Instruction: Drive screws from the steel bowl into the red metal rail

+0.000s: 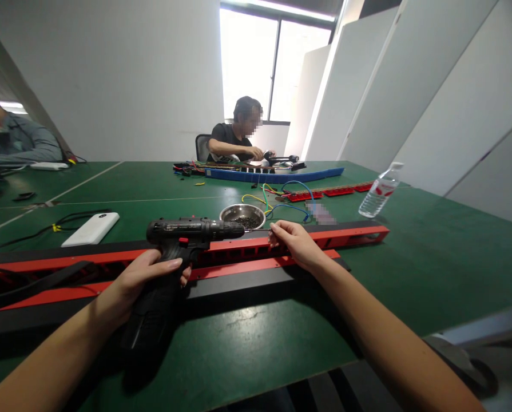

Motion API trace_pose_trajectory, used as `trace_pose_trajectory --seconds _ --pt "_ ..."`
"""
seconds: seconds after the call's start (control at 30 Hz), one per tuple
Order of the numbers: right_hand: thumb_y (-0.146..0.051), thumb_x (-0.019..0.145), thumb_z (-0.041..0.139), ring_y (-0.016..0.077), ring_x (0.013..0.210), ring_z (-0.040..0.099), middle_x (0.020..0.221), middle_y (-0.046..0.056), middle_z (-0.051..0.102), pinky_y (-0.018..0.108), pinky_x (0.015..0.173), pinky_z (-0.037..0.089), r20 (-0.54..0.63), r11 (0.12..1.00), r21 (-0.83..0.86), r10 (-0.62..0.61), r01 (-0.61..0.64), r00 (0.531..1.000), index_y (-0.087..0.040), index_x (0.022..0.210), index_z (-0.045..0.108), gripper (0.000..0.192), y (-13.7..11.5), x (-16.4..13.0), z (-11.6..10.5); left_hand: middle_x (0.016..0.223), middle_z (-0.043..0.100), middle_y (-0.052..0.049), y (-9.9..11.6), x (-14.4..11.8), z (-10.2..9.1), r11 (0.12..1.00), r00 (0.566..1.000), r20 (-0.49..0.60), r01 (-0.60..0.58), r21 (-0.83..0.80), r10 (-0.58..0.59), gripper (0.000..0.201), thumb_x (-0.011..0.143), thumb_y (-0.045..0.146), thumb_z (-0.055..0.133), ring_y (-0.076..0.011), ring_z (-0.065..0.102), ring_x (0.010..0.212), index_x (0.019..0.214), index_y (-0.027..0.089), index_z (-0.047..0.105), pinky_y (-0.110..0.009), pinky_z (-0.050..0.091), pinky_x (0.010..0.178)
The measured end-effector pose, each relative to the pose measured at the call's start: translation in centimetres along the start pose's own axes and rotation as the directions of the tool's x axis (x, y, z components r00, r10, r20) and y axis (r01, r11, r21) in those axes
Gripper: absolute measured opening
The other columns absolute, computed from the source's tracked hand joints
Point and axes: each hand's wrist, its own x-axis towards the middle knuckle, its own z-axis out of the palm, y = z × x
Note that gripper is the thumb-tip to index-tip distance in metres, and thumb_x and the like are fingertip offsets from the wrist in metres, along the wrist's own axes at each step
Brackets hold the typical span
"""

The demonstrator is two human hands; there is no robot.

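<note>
Green counter (247, 337) carries a long red rail (256, 249) laid crosswise, steadied for fastening. Left hand (142, 280) has its grip wrapped tight round the drill (182, 240) handle, bit aimed along the rail; right hand (296, 243) pinches something small at the bit's tip, beside a steel bowl (242, 216).

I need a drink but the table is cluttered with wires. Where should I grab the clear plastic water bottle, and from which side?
Grip the clear plastic water bottle around its ribbed middle, coming from the bare green table on its near right side. It leans toward the white cap at upper right, so the body offers the widest hold, and the coloured wires lie on its left.
</note>
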Motion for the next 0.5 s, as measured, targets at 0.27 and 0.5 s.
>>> trace_pose_trajectory --seconds 0.27,0.5 --pt "-0.057 0.091 0.065 0.0148 0.065 0.056 0.070 0.001 0.062 0.029 0.065 0.042 0.000 1.000 0.005 0.008 -0.008 1.000 -0.020 0.074 0.060 0.041 0.11 0.06 -0.02 0.088 0.076 -0.010 -0.20 0.18 -0.34 1.000 1.000 0.023 -0.003 0.014 0.002 0.024 0.080 0.028 0.081 -0.0181 0.072 0.075 0.095 0.011 0.074 -0.024 0.057 0.069" --pt "-0.057 0.091 0.064 0.0145 0.065 0.056 0.071 0.001 0.062 0.029 0.065 0.042 0.004 1.000 0.003 0.001 -0.001 1.000 -0.020 0.074 0.060 0.042 0.26 0.06 -0.12 0.087 0.077 -0.010 -0.05 0.08 0.03 1.000 1.000 0.001 0.005 -0.002 -0.005 0.026 0.076 0.028 0.084 -0.0187 0.072 0.074 0.093 0.012 0.074 -0.024 0.058 0.067"
